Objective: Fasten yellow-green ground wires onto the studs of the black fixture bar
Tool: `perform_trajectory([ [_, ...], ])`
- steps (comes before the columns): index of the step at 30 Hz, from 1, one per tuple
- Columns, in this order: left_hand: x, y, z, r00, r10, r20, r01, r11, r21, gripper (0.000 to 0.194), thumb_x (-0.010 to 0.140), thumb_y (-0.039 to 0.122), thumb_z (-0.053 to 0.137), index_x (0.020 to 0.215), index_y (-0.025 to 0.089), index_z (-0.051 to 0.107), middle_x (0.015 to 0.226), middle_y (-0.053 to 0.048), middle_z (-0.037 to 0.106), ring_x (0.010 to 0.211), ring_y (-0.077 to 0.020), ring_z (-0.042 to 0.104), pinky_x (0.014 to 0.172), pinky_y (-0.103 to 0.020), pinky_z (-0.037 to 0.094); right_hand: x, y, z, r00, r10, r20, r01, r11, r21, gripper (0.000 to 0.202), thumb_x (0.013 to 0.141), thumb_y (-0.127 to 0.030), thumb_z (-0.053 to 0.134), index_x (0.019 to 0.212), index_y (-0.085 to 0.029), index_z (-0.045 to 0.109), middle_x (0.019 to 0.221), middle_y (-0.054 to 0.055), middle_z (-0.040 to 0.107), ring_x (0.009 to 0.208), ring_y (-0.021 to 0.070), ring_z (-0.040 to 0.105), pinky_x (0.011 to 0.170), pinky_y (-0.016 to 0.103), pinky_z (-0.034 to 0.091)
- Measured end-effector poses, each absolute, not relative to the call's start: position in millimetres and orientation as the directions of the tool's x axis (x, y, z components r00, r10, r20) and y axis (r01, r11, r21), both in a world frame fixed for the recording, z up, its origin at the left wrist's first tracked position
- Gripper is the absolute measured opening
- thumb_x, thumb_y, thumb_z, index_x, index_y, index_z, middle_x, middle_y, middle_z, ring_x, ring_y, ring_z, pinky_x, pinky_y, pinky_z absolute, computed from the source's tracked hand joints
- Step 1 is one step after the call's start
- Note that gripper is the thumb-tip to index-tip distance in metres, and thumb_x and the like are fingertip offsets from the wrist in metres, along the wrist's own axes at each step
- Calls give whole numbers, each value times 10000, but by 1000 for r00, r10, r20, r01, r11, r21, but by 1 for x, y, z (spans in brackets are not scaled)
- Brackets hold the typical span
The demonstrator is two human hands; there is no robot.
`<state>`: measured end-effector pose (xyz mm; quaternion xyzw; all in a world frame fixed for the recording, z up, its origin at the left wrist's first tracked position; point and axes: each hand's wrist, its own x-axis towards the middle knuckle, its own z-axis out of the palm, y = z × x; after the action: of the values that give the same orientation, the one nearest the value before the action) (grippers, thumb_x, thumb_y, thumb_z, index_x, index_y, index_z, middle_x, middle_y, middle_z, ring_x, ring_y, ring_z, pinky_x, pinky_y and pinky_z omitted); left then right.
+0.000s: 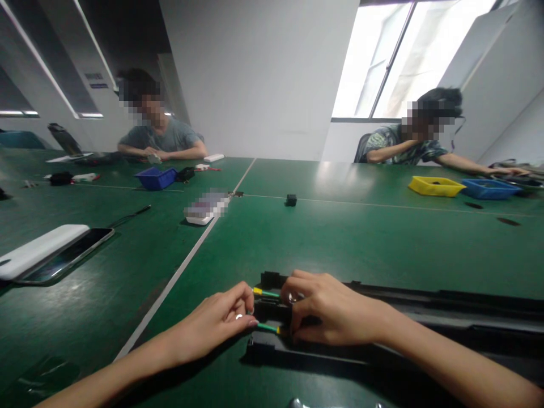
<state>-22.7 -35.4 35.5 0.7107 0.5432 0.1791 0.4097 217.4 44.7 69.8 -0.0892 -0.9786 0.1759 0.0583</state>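
At the end of a long black housing (314, 358), both hands work close together. My left hand (225, 314) is closed, its thumb and fingertips pinching the near ends of a green-and-yellow wire (267, 327), with a small silvery bit showing between the fingers. Another green-and-yellow stretch (267, 293) runs from its fingers toward the other hand. My right hand (329, 309) arches over the housing, fingers curled and closed around the right-hand ends of these stretches. Its fingertips are partly hidden, and whether both stretches are one wire cannot be made out.
A small black block (291, 200) and a white device (206, 209) lie ahead on the green table (238, 249). To the left are a phone (70, 255) and a white case (42, 243). Blue (156, 178) and yellow (436, 186) bins stand farther off, near two seated people.
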Motion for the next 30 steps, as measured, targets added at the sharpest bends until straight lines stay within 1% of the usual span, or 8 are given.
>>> perform_trajectory([
  [4, -21, -36, 39, 339, 917, -208, 639, -62, 767, 150, 909, 337, 506, 885, 194, 466, 666, 67, 420, 613, -120, 396, 557, -207, 292, 217, 44, 70, -977, 193, 92, 148, 920, -362, 84, 799, -245, 680, 854, -223, 739, 985, 51, 587, 898, 186, 523, 714, 292, 420],
  [10, -22, -37, 38, 342, 921, -185, 605, -65, 793, 124, 902, 306, 533, 908, 196, 476, 671, 76, 430, 613, -114, 394, 561, -203, 292, 217, 43, 70, -973, 213, 86, 168, 914, -370, 78, 809, -258, 679, 848, -227, 738, 970, 42, 584, 881, 178, 521, 701, 292, 406],
  [17, -22, -36, 37, 344, 921, -183, 593, -63, 802, 121, 906, 299, 534, 901, 195, 470, 667, 76, 425, 618, -115, 388, 562, -201, 290, 217, 44, 69, -975, 203, 86, 163, 928, -336, 91, 811, -280, 679, 848, -220, 736, 969, 43, 586, 893, 188, 508, 702, 299, 402],
  [24, -23, -34, 34, 346, 919, -190, 605, -64, 794, 130, 909, 316, 523, 898, 199, 467, 669, 74, 415, 611, -117, 385, 557, -205, 285, 216, 43, 70, -976, 206, 77, 168, 925, -342, 92, 811, -285, 679, 850, -227, 738, 964, 46, 588, 886, 189, 509, 714, 301, 406],
  [30, -23, -33, 34, 351, 917, -190, 600, -64, 797, 138, 908, 320, 519, 893, 194, 465, 679, 71, 417, 620, -116, 381, 564, -203, 292, 216, 41, 70, -973, 214, 86, 178, 933, -313, 107, 803, -314, 688, 835, -222, 732, 951, 37, 588, 864, 181, 512, 680, 288, 396],
])
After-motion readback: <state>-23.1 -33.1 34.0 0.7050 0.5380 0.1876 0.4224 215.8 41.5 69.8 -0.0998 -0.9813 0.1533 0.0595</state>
